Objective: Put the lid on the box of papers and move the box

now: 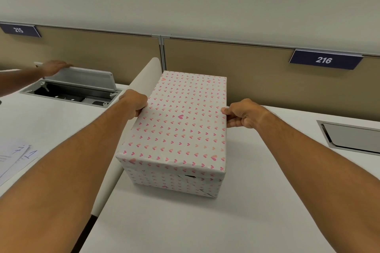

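Observation:
A box (174, 181) wrapped in white paper with small pink hearts stands on the white desk (185, 222). Its lid (181, 121), in the same paper, sits on top and covers the box, so the papers inside are hidden. My left hand (134, 104) grips the lid's left edge, fingers curled under the rim. On the opposite side my right hand (242, 115) pinches the lid's right edge with thumb on top.
A white divider (141, 80) runs along the box's left side. Another person's hand (54, 68) rests on an open metal cable hatch (78, 86) at the back left. Loose papers (14, 156) lie at left. A closed hatch (349, 137) sits at right. Beige partitions stand behind.

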A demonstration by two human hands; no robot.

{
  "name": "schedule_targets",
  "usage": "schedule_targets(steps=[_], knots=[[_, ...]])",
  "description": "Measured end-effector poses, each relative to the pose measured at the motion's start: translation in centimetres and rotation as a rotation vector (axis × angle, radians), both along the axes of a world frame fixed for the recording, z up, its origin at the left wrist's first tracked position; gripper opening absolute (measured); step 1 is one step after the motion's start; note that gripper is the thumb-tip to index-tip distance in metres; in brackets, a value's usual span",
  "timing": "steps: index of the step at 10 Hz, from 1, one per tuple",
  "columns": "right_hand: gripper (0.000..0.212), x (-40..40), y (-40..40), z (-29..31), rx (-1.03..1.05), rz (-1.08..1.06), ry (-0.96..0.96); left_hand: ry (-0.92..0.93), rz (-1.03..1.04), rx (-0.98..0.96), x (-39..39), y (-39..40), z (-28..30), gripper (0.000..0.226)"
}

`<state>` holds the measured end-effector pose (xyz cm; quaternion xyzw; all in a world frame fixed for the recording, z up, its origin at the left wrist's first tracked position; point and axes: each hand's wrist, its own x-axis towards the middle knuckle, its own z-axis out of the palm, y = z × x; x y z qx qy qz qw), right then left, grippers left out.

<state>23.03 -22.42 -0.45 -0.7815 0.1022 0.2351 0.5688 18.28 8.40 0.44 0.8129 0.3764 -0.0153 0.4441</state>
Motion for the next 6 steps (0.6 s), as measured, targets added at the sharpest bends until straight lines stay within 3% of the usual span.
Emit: schedule_targets(steps=[4,6], knots=[[0.022,-1.1,-0.2,-0.1,0.012,-0.012,-0.034,-0.063,0.005,0.021,-0.6,0.0,-0.2,0.027],[0.030,-2.6,-0.8,0.2,-0.059,-0.065,-0.187,-0.147,0.034,0.148,-2.0,-1.3,0.4,0.034]])
